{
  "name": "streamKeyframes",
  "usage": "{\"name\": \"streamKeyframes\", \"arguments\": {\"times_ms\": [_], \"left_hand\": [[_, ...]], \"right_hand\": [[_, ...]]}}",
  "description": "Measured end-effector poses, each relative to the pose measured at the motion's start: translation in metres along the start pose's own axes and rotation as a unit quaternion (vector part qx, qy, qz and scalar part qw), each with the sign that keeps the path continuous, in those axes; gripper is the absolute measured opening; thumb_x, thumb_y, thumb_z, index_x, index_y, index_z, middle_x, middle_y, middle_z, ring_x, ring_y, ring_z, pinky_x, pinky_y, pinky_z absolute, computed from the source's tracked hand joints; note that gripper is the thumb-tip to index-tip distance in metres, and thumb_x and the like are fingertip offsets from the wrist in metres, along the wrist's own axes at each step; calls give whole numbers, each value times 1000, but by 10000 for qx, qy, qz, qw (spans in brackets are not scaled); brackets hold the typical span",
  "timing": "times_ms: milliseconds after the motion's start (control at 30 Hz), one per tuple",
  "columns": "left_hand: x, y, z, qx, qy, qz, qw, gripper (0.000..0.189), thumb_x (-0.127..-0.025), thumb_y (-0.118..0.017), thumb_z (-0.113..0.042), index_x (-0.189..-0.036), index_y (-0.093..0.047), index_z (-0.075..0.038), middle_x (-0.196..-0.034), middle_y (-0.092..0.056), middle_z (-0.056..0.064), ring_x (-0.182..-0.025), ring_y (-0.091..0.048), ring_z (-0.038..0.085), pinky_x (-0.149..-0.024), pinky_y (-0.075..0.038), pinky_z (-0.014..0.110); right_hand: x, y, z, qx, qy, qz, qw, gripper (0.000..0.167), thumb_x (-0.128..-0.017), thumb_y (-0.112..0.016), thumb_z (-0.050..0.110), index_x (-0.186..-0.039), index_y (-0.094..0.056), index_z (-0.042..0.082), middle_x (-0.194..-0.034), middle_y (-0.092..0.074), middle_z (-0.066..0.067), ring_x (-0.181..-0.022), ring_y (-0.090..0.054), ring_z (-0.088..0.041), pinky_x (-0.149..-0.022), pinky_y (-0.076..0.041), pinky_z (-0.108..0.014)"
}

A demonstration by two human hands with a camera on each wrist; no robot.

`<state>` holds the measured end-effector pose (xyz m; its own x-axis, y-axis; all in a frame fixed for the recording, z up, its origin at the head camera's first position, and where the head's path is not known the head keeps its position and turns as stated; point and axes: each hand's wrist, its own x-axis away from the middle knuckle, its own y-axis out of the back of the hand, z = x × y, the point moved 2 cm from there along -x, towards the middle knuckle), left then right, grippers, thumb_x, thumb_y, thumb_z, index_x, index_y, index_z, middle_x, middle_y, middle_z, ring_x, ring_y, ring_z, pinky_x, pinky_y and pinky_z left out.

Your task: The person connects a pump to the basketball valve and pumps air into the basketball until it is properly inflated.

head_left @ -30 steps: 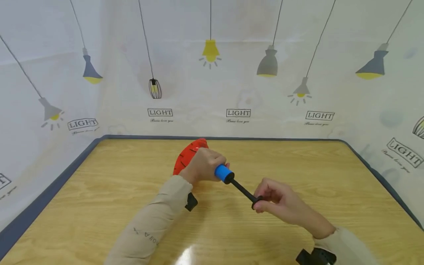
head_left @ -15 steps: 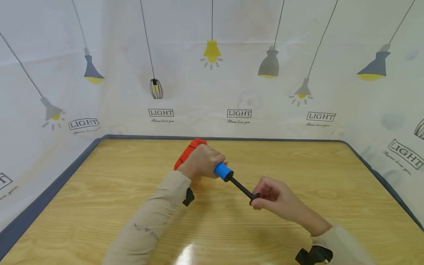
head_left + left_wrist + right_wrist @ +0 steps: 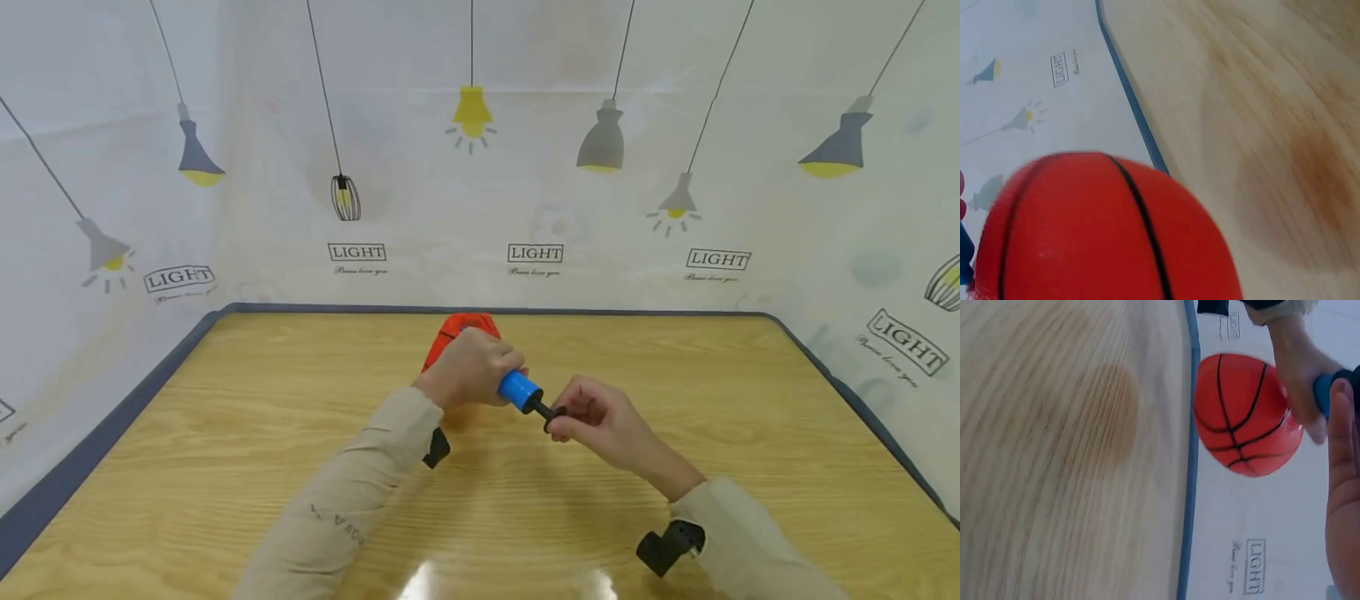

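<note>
My left hand grips the blue barrel of a small hand pump. My right hand pinches the black handle at the end of the pump's rod, only a short length of which shows outside the barrel. Beyond the left hand is a red toy basketball with black lines, partly covered by that hand. Rounded and shiny, the ball fills the bottom of the left wrist view. From the right wrist, the ball hangs beside the left hand; where pump and ball meet is hidden.
A wood-grain table with a dark blue edge lies below both hands. White cloth walls printed with lamps surround it at the back and sides. Black wrist cameras are strapped over beige sleeves.
The right hand has moved up and left toward the left hand, and the pump's rod has slid mostly into the barrel. The left hand and ball have shifted slightly right.
</note>
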<state>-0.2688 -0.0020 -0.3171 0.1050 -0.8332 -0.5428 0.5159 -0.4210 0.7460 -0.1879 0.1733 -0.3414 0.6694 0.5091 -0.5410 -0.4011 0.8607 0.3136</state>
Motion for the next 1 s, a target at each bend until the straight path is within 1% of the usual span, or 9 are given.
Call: {"name": "streamKeyframes", "arguments": {"times_ms": [67,167,267,333,500,633,733,867,1000], "left_hand": [[1,0,3,38,17,-39,10000,20,-69,-68,-29,-68,-56,-13,-58,-57,-5,-48,-53,6,-48,-44,20],[3,1,10,78,30,-303,9995,18,-68,-68,-26,-67,-55,-13,-57,-57,-5,-48,-53,6,-47,-43,19],[7,2,18,164,148,-656,9976,19,-64,-70,-21,-63,-53,-13,-54,-54,-5,-46,-51,7,-44,-40,20],[9,2,20,248,173,-718,9970,20,-64,-71,-20,-61,-52,-13,-53,-53,-5,-45,-50,7,-43,-40,19],[7,-2,13,306,96,-504,9982,19,-68,-69,-24,-64,-54,-13,-54,-54,-5,-45,-50,6,-45,-40,18],[2,-2,9,359,125,-628,9973,19,-69,-68,-23,-63,-53,-13,-52,-51,-6,-42,-48,6,-42,-36,18],[0,1,8,364,123,-734,9966,21,-69,-68,-22,-60,-50,-14,-50,-49,-6,-41,-46,6,-41,-33,17],[1,5,12,230,12,-765,9968,24,-69,-67,-23,-59,-48,-14,-49,-46,-7,-40,-43,5,-40,-32,16],[6,7,21,191,172,-895,9957,25,-69,-67,-20,-57,-46,-13,-47,-43,-6,-39,-41,6,-40,-31,18]], "right_hand": [[1,-1,6,47,-97,-48,9999,10,-81,-54,-7,-89,-51,-2,-75,-59,-15,-63,-59,-14,-53,-49,-29],[10,1,20,-176,-210,-21,9996,9,-82,-54,-7,-89,-50,-1,-75,-59,-14,-64,-59,-12,-54,-50,-28],[22,6,33,-568,-72,103,9983,8,-83,-53,-7,-87,-49,-2,-76,-59,-11,-64,-59,-13,-53,-49,-27],[27,8,37,-678,58,208,9975,7,-83,-53,-7,-86,-49,-2,-76,-58,-9,-63,-58,-15,-52,-49,-27],[16,9,26,21,114,218,9997,8,-81,-56,-5,-84,-51,0,-74,-58,-9,-59,-56,-17,-49,-48,-28],[-8,5,13,410,136,98,9990,8,-81,-57,-4,-84,-51,1,-71,-58,-10,-58,-56,-14,-50,-48,-28],[-17,1,14,505,24,-54,9987,9,-80,-58,-3,-84,-51,1,-71,-58,-11,-57,-55,-12,-50,-48,-27],[-9,-1,24,673,-163,-205,9974,12,-79,-58,-6,-87,-53,2,-72,-59,-11,-58,-56,-11,-50,-48,-27],[8,4,43,715,-48,-152,9973,15,-79,-58,-6,-89,-53,4,-73,-59,-7,-60,-57,-11,-49,-48,-25]]}}
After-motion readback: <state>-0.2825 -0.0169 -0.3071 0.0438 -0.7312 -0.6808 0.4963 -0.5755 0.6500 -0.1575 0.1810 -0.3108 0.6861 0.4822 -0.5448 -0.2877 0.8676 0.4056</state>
